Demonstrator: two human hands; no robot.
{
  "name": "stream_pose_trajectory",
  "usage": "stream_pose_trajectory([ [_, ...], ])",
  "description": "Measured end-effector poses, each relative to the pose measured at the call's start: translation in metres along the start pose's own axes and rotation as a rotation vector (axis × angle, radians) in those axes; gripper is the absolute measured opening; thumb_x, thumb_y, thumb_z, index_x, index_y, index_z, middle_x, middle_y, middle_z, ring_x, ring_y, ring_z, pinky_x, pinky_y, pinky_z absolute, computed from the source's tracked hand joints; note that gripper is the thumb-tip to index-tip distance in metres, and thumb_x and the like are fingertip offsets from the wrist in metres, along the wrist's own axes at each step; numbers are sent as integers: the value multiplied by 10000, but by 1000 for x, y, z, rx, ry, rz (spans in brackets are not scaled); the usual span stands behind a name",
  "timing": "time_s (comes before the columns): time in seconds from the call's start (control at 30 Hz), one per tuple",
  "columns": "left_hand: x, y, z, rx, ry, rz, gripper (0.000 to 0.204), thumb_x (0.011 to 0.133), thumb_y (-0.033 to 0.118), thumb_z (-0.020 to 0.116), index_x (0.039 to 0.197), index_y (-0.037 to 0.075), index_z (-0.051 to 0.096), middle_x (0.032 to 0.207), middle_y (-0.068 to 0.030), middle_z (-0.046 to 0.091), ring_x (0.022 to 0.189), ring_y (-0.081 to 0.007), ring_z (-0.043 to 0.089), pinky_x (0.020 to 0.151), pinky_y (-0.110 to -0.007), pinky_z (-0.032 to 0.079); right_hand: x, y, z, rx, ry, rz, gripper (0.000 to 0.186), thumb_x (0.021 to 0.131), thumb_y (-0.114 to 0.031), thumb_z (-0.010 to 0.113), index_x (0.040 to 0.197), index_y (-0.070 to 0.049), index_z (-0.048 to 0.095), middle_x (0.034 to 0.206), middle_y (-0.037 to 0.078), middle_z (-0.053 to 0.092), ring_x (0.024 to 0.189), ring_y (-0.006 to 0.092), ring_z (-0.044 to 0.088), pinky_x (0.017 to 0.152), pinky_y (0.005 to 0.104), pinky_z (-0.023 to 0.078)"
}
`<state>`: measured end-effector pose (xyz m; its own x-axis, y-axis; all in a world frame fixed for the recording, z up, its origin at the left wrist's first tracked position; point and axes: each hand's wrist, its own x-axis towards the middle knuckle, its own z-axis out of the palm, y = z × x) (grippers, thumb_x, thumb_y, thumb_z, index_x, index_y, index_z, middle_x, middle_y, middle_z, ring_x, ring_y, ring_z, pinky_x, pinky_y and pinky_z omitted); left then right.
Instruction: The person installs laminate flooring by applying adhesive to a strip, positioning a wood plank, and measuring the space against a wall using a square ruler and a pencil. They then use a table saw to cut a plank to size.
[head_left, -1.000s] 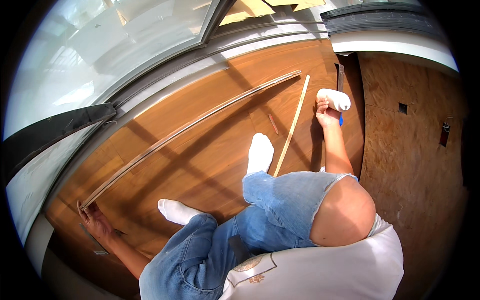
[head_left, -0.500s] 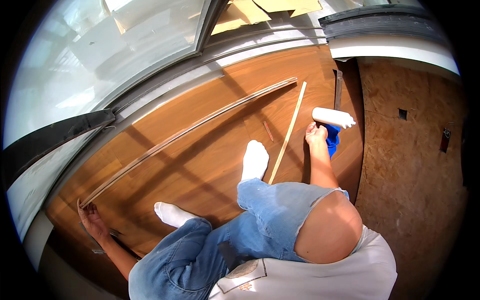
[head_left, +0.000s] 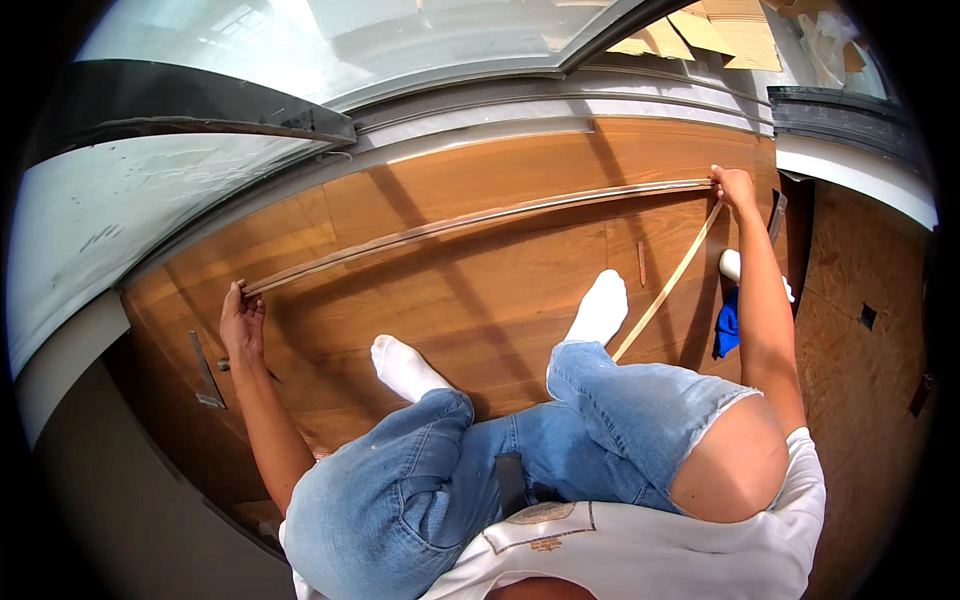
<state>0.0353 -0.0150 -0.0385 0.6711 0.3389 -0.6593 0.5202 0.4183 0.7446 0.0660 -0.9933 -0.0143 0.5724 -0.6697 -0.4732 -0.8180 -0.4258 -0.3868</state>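
I sit on a wooden plank floor (head_left: 460,300), holding a long slim strip (head_left: 480,216) by both ends. My left hand (head_left: 243,325) pinches its left end; my right hand (head_left: 733,188) grips its right end. A pale narrow batten (head_left: 668,285) runs diagonally from near my right hand toward my right leg. A red pencil-like stick (head_left: 642,262) lies beside it. Behind my right forearm lie a white bottle (head_left: 730,264), a blue cloth (head_left: 727,325) and a flat metal bar (head_left: 776,218). A metal square (head_left: 206,365) lies near my left forearm.
Glass panels (head_left: 150,200) with dark frames and a metal track (head_left: 450,115) border the floor ahead and left. Cardboard (head_left: 730,35) lies past the track. At right is a rough brown board (head_left: 850,260) with a dark square cutout. My socked feet rest between my hands.
My right hand has left the bottle and blue cloth and taken hold of the strip's far end. My left hand still holds the other end. The view has turned, shifting the scene.
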Motion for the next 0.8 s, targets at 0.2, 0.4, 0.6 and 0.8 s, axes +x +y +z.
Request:
stream_pose_trajectory([
  [0.2, 11, 14, 2, -24, 53, 3, 201, 1044, 199, 624, 1199, 72, 643, 1028, -87, 703, 950, -215, 658, 826, -342, 558, -15, -2, -7, 222, -159, -44, 175, 942, -114, 649, 777, -67, 612, 639, -50, 503, 487, 48, 413, 437, 233, 289],
  [0.4, 75, 63, -42, -87, 93, 148, 109, 1043, 160, 612, 1068, 57, 587, 1000, -119, 694, 961, -250, 680, 865, -398, 582, -93, -46, -3, 365, -195, -76, 155, 1004, -206, 681, 1031, -56, 653, 819, -36, 594, 713, 51, 562, 647, 194, 472],
  [0.6, 151, 87, -85, 240, 166, 282, 131, 1027, 179, 653, 1040, 48, 657, 909, -48, 681, 855, -176, 672, 772, -333, 572, -123, -86, 14, -116, -227, -535, 574, 1014, -593, 484, 1275, -129, 700, 1102, 129, 716, 903, 220, 666, 906, 412, 520],
  [0.8, 242, 88, -90, 495, 300, 436, 251, 990, 211, 720, 1141, 18, 777, 963, -13, 755, 794, -89, 627, 690, -262, 490, -131, -121, 90, 523, -95, -212, 122, 990, -184, 681, 965, -65, 671, 814, -37, 583, 711, 44, 524, 675, 200, 462],
])
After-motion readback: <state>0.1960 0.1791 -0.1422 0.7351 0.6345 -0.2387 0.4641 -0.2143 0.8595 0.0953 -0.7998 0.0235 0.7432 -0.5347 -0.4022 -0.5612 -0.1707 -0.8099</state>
